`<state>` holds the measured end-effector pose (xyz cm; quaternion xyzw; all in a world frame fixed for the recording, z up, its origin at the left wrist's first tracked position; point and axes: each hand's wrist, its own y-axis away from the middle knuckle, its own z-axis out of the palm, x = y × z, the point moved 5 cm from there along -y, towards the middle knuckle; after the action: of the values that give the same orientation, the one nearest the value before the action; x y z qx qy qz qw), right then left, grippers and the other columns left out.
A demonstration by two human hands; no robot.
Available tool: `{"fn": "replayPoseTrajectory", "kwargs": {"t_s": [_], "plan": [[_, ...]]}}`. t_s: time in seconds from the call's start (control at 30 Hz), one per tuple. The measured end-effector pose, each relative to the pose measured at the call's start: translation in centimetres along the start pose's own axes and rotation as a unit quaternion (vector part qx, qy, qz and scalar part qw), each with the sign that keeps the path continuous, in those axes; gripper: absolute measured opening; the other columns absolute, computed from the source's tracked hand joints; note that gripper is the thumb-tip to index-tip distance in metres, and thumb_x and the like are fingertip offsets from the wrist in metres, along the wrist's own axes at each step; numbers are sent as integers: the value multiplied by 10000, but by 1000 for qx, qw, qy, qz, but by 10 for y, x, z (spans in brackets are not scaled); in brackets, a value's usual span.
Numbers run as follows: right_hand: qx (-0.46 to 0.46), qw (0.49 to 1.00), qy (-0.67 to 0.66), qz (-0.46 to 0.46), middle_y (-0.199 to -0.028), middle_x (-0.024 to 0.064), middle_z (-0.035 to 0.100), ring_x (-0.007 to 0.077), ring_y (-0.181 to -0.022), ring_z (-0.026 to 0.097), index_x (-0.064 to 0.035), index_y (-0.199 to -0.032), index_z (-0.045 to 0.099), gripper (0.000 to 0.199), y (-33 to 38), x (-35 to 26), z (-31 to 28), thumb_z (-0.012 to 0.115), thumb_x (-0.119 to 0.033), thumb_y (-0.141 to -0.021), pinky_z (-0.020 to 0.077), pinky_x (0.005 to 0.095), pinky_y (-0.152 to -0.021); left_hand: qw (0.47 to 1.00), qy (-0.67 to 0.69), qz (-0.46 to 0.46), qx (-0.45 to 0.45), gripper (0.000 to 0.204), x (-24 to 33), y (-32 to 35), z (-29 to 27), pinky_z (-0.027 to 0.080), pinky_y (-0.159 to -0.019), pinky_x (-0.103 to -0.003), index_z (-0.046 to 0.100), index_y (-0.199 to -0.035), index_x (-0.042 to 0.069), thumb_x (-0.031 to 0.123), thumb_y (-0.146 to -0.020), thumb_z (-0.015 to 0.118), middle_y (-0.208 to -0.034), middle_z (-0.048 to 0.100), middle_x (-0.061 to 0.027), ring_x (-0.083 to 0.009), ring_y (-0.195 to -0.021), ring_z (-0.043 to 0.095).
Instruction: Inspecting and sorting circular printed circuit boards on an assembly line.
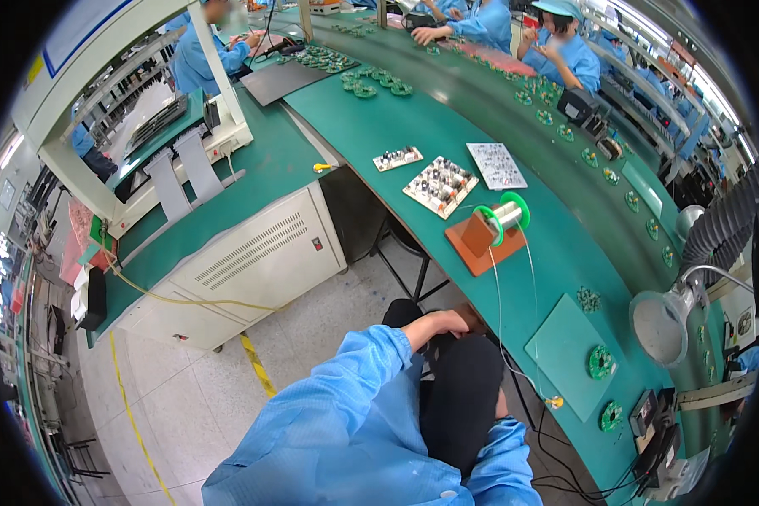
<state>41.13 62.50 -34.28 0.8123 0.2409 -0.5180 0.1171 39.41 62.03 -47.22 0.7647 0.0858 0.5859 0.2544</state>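
Note:
My left hand (459, 320) is low over my lap, by the near edge of the green bench; its fingers are hidden. Of my right arm, the blue sleeve (504, 460) and a strip of skin show beside my dark-trousered knee, which hides the hand. Above my lap, a wire spool with green flanges (511, 214) stands on a reddish-brown holder (486, 245). Its pale wire runs down along the bench edge. Farther off lie a board crowded with components (440, 186), a smaller strip board (397, 158) and a light grey board (497, 166).
At right, a green mat (569, 358) carries a round green circuit board (600, 362); another round board (611, 416) lies nearer. A fume-extraction hood (659, 327) overhangs the bench. A white cabinet (253, 261) stands at left. Co-workers in blue (565, 63) sit across the conveyor.

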Motion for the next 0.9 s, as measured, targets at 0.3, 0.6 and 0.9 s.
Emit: {"fn": "replayPoseTrajectory", "kwargs": {"t_s": [0.3,0.6,0.9], "plan": [[187,965,48,178,-1037,241,624,424,-959,595,-41,-1273,488,557,197,178,-120,625,-153,-745,470,457,-811,947,92,-64,-300,225,60,35,73,448,-733,-226,679,-985,44,220,-849,645,-891,639,-24,-98,-814,565],[-9,944,223,243,-837,157,664,372,-790,632,-91,-1160,571,371,253,171,-119,515,-335,-886,489,450,-713,931,-47,-89,-352,215,54,26,131,429,-729,-227,639,-1005,29,182,-859,596,-865,604,3,-84,-795,534],[-20,861,-377,340,-854,62,642,123,-750,591,-34,-1025,624,227,189,206,-82,569,-209,-893,465,259,-697,960,137,-95,-226,241,37,23,92,497,-728,-265,651,-1006,13,175,-832,695,-913,654,-46,-118,-822,596]]}}
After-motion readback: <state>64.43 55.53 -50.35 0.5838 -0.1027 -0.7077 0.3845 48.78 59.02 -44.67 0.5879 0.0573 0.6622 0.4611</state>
